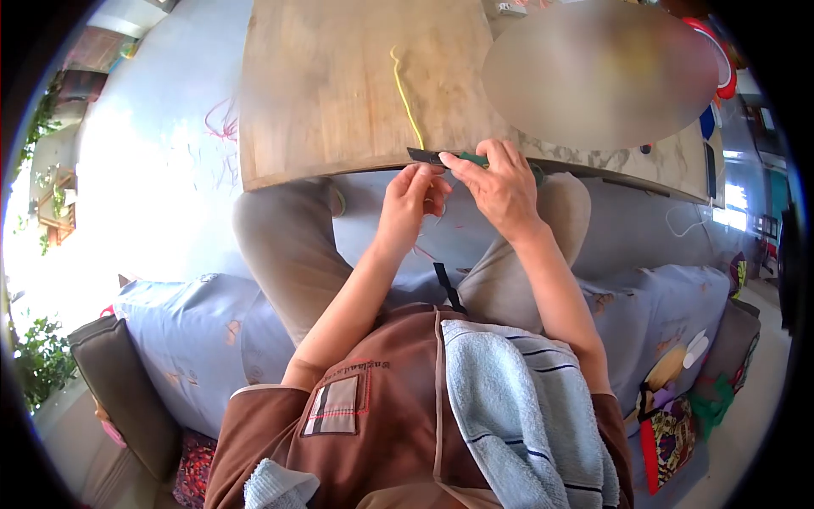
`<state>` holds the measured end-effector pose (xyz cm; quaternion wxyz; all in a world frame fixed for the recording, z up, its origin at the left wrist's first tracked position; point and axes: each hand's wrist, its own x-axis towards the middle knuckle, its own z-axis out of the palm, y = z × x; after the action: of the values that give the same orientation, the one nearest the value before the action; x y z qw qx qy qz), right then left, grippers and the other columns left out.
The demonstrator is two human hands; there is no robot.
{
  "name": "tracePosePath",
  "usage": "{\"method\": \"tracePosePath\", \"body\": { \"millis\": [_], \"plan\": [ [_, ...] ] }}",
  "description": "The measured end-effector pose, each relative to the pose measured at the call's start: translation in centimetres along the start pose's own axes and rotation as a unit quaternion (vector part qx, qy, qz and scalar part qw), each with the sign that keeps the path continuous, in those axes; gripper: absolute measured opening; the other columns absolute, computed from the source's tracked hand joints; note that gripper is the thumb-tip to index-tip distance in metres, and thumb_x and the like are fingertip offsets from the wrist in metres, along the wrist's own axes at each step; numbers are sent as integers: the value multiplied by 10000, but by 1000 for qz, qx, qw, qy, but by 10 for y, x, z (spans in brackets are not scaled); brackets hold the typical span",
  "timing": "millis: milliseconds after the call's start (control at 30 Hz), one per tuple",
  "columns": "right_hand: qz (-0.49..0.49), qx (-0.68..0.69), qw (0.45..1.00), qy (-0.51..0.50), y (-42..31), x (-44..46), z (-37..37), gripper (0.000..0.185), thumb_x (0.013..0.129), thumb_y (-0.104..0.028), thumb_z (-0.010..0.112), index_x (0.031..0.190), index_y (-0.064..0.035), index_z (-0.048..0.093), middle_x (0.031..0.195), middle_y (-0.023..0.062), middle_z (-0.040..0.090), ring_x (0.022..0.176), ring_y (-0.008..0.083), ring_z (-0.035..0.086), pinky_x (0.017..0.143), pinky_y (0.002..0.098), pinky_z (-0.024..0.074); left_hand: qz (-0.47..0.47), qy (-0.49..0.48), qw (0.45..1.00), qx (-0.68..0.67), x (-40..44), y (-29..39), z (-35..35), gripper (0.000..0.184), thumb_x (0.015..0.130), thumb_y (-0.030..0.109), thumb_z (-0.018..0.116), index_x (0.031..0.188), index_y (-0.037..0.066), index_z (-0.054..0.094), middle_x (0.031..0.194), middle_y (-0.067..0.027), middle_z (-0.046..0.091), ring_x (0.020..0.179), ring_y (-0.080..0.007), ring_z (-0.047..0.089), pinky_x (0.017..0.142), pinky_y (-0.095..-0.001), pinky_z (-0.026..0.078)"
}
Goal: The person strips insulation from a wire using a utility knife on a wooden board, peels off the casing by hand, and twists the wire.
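My right hand (502,188) is closed around a utility knife (471,159) with a green handle. Its dark blade (421,155) points left at the table's front edge. Just below the blade, my left hand (411,200) is pinched, thumb against fingers. A thin yellow wire (405,100) runs across the tabletop down to the blade and my left fingertips; the end between the fingers is hidden. A thin pale strand (438,219) hangs beneath my left hand.
The wooden table (322,110) spans the front, with a blurred patch over its right part. Reddish strands (223,123) lie on the floor at left. A light blue towel (526,399) rests on my lap side. A white cable (685,227) hangs at right.
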<state>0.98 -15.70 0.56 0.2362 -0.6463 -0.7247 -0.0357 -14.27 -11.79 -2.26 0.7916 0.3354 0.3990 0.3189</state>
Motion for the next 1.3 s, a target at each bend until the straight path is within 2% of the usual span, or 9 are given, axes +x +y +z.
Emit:
{"method": "tracePosePath", "body": {
  "millis": [133,367,667,767,967,1167,1300],
  "plan": [
    [-10,15,1000,-13,1,0,-4,318,702,-133,650,993,-260,656,792,25,485,787,202,493,687,315,444,18,-1,997,70,1,-2,-7,241,952,221,423,922,10,535,657,-38,551,513,-72,452,466,-205,379],
    [-6,15,1000,-5,0,-4,-3,280,715,-159,647,980,-251,662,796,24,487,794,199,488,684,308,439,14,-4,999,40,1,-1,-6,226,950,198,419,910,12,540,620,-26,522,483,-72,422,443,-201,344],
    [21,11,1000,20,-6,-1,3,240,734,-158,619,960,-224,663,826,42,507,820,221,491,710,323,431,12,-20,993,115,3,6,-14,235,943,216,444,871,20,553,598,-5,494,485,-62,411,445,-193,334],
    [26,10,999,34,-6,2,8,236,731,-160,616,952,-227,664,834,43,510,814,227,488,712,330,429,20,-24,993,116,6,4,-17,234,941,209,455,852,19,556,581,-5,501,449,-55,407,407,-197,335],
    [23,1,998,54,-4,3,16,235,724,-175,612,945,-235,665,841,38,513,808,228,486,713,337,430,-10,-30,994,107,4,11,-15,227,940,214,452,864,28,557,589,1,492,476,-61,413,437,-192,330],
    [18,-10,999,29,-1,1,6,256,728,-169,583,957,-249,663,855,36,515,838,222,488,719,337,434,-32,-12,999,0,5,8,-12,209,934,206,466,857,34,556,574,4,481,456,-61,390,421,-201,324],
    [16,-26,999,28,4,-3,9,289,724,-158,561,979,-253,659,870,39,518,851,221,491,730,334,436,-11,-16,997,73,5,9,-11,207,931,205,469,853,34,558,565,4,476,440,-61,381,410,-201,316]
  ]
}}
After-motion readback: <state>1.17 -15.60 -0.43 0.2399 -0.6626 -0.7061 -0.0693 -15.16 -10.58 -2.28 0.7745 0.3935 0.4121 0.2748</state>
